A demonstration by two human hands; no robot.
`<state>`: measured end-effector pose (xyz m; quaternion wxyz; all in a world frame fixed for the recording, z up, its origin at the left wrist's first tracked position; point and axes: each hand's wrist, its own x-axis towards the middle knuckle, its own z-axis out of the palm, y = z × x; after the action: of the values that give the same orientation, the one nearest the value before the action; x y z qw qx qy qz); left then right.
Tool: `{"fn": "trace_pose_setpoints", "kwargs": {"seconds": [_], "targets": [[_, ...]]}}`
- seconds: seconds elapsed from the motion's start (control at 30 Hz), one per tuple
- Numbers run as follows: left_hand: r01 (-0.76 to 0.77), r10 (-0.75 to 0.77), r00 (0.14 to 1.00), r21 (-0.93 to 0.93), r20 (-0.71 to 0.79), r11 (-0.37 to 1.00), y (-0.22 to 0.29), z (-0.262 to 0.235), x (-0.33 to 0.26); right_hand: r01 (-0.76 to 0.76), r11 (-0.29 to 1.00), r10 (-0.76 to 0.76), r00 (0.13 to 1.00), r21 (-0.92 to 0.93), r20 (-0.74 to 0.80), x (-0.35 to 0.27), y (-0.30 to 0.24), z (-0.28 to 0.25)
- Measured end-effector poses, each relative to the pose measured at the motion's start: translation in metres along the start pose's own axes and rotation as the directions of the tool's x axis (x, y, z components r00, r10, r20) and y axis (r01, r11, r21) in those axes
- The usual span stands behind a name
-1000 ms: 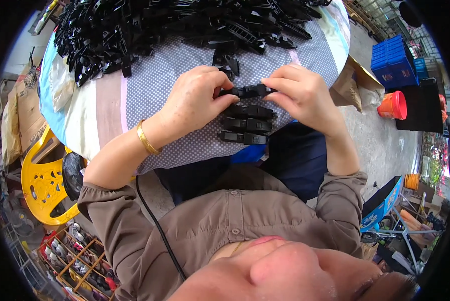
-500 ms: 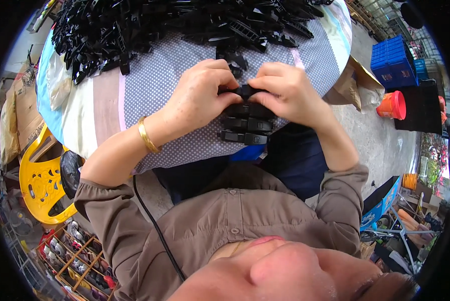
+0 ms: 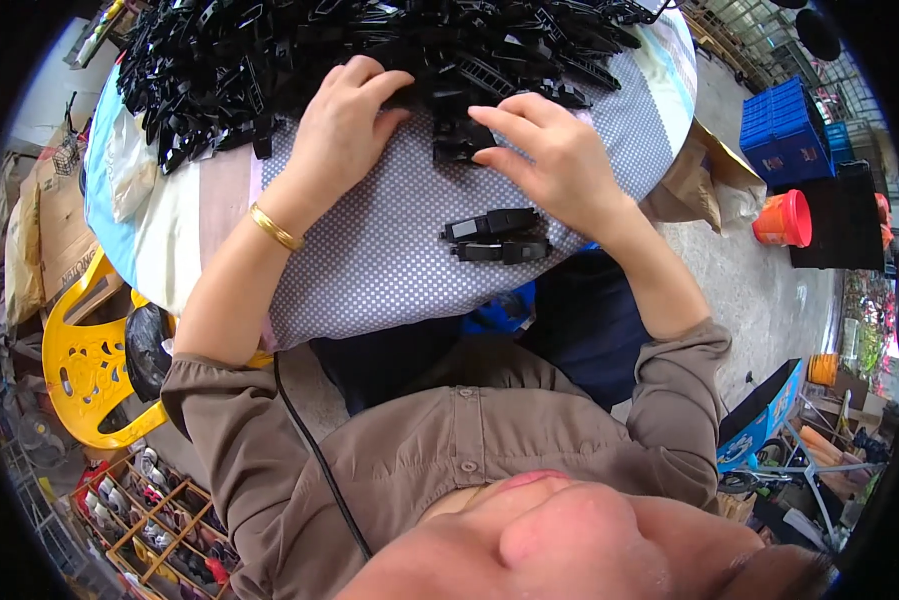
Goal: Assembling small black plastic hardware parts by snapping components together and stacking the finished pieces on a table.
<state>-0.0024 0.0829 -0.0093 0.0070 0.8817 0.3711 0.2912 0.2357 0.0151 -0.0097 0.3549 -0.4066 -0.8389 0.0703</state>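
My left hand [image 3: 344,125] lies palm down with the fingers loosely spread, its fingertips resting on the near edge of the heap of black plastic clips [image 3: 369,45]; I cannot tell whether anything is pinched under it. My right hand [image 3: 549,155] lies just beside it, also flat and open, fingers stretched toward a few loose clips [image 3: 459,140] at its fingertips and gripping nothing that I can see. Behind my right wrist, nearer my body, two assembled black pieces [image 3: 496,237] lie side by side on the dotted grey cloth [image 3: 369,260]. A gold bangle [image 3: 274,227] sits on my left wrist. Farther out to my left stands a yellow plastic chair [image 3: 79,360]; to my right, an orange bucket [image 3: 784,218] and blue crates [image 3: 784,125].
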Motion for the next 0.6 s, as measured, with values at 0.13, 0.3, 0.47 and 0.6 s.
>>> {"fn": "trace_pose_setpoints", "kwargs": {"seconds": [0.13, 0.3, 0.47, 0.6], "targets": [[-0.062, 0.065, 0.998, 0.086, -0.027, 0.994, 0.009, 0.000, 0.001, 0.020, 0.991, -0.018, 1.000, -0.132, 0.012, 0.000, 0.008, 0.002], [0.081, -0.083, 0.995, -0.049, -0.047, 0.996, 0.014, -0.018, -0.003, -0.045, 0.997, 0.043, 0.999, -0.063, -0.033, -0.006, -0.007, -0.016], [0.256, -0.136, 0.964, -0.660, 0.228, 0.706, 0.023, -0.044, -0.001, -0.190, 0.956, 0.141, 0.966, 0.225, 0.215, -0.011, -0.012, -0.020], [0.327, -0.040, 0.865, -0.501, 0.500, 0.801, 0.042, -0.033, -0.006, -0.186, 0.974, 0.167, 0.975, 0.130, 0.146, -0.015, 0.009, -0.026]]}}
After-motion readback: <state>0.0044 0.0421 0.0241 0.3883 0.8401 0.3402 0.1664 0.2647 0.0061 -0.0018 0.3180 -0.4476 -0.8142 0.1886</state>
